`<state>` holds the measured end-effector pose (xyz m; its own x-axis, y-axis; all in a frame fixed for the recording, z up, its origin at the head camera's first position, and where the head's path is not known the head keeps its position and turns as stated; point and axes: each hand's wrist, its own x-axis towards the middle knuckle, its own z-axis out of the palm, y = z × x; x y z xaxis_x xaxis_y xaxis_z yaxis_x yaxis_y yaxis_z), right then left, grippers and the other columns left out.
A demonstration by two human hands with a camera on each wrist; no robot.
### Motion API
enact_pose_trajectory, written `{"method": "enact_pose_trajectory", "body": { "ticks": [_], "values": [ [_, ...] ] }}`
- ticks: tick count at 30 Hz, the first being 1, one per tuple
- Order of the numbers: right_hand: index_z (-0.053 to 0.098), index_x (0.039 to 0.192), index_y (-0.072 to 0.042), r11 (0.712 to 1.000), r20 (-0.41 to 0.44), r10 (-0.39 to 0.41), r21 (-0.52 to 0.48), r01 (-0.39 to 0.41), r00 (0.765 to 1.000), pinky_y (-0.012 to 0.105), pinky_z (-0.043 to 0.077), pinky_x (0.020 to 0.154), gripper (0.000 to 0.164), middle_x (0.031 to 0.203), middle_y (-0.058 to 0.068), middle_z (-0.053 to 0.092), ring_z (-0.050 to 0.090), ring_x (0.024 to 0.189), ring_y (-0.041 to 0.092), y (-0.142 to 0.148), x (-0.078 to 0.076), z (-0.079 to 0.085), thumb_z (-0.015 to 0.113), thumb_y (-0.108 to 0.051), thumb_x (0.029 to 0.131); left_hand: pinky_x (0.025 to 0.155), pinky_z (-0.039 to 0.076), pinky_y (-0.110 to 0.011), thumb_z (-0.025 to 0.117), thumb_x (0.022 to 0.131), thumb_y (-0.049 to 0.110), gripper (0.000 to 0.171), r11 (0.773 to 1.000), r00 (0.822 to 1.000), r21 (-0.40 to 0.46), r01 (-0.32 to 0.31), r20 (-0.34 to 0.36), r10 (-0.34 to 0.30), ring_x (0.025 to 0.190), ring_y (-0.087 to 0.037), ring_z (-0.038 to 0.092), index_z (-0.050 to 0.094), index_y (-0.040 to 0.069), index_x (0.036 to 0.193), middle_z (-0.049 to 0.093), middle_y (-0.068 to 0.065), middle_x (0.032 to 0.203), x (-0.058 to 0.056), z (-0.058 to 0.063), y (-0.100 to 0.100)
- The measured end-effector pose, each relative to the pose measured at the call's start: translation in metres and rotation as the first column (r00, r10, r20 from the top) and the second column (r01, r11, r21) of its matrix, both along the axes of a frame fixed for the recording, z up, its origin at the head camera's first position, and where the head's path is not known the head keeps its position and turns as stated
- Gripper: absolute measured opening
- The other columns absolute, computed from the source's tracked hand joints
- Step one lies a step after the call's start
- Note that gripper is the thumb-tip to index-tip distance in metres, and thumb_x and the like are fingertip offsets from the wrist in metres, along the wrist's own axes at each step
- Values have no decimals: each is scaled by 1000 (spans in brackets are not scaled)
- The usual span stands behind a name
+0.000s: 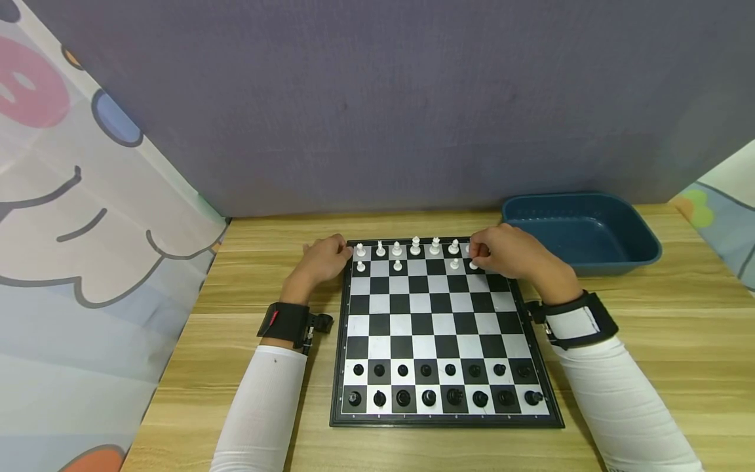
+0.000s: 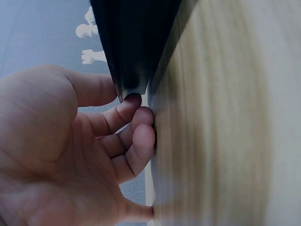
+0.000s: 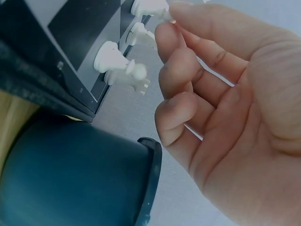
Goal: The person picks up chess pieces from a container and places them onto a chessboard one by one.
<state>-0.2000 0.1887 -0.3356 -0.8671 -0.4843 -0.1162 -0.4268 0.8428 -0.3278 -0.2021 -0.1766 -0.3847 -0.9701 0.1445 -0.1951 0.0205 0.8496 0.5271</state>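
A black-and-white chessboard (image 1: 400, 324) lies on the table. At its far left corner, my left hand (image 1: 324, 261) grips the board's edge, with the thumb on top and fingertips at the side. My right hand (image 1: 514, 252) is over the far right part, pinching the head of a white pawn (image 3: 149, 7) between thumb and fingertips; its base is at the board. Beside it in the right wrist view are another white pawn (image 3: 110, 57), a white rook (image 3: 126, 82) and a white knight (image 3: 140, 35). White pieces (image 1: 415, 246) line the far row, with spaced pawns (image 1: 398, 265) before them.
Black pieces (image 1: 428, 397) and black pawns (image 1: 426, 370) fill the two near rows. A blue plastic basin (image 1: 580, 269) stands right of the board's far corner, close to my right hand. A grey panel (image 1: 377, 118) rises behind the wooden table (image 1: 236, 314).
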Motion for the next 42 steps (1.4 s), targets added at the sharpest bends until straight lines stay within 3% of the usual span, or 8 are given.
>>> {"method": "enact_pose_trajectory", "body": {
  "ticks": [9,16,25,29,33,37,42],
  "values": [
    [72,92,-13,998,-69,-55,-23,53,996,31,38,55,10,68,-2,59,50,60,16,10,0,10,68,-22,97,123,-1,-73,44,108,31,26,1000,1000,9,-2,2,2,114,-38,62,58,9,106,57,-7,82,0,-1,1],
    [73,98,-11,991,-107,-127,-48,122,986,34,42,61,13,81,3,67,53,66,18,25,-3,19,66,-22,99,123,0,-73,45,109,31,26,1000,1000,0,-3,-1,3,115,-38,62,58,8,107,54,-6,79,-1,-1,0],
    [71,102,-6,982,-113,-185,-58,179,976,33,42,60,20,84,6,68,54,68,20,53,-10,21,62,-24,102,123,1,-74,45,108,30,26,1000,1000,-6,-1,-3,1,116,-38,61,58,8,105,52,-5,77,0,0,0],
    [70,104,-4,984,-76,-180,-33,178,981,34,42,63,22,84,6,66,54,70,20,65,-15,16,59,-24,103,122,1,-74,44,109,30,26,1000,1000,-8,2,-2,-2,112,-37,62,57,8,104,51,-4,77,0,0,0],
    [68,104,-5,989,18,-150,10,150,989,34,41,64,20,81,4,63,52,71,20,75,-19,11,56,-21,104,123,1,-74,44,109,31,26,1000,1000,-12,2,1,-2,108,-36,63,57,8,104,52,-5,78,0,0,0],
    [69,103,-8,993,108,-118,43,114,987,37,44,68,15,88,6,64,54,78,22,80,-20,6,57,-16,101,123,2,-74,44,109,31,26,1000,1000,-17,1,-5,-1,109,-36,63,57,9,104,56,-6,81,-1,0,1],
    [68,101,-8,993,151,-105,66,96,983,38,46,71,12,95,8,64,54,81,23,83,-21,1,57,-13,98,123,2,-74,44,108,31,27,1000,1000,-8,4,-4,-4,108,-36,63,58,8,104,57,-7,82,0,1,1]
  ]
}}
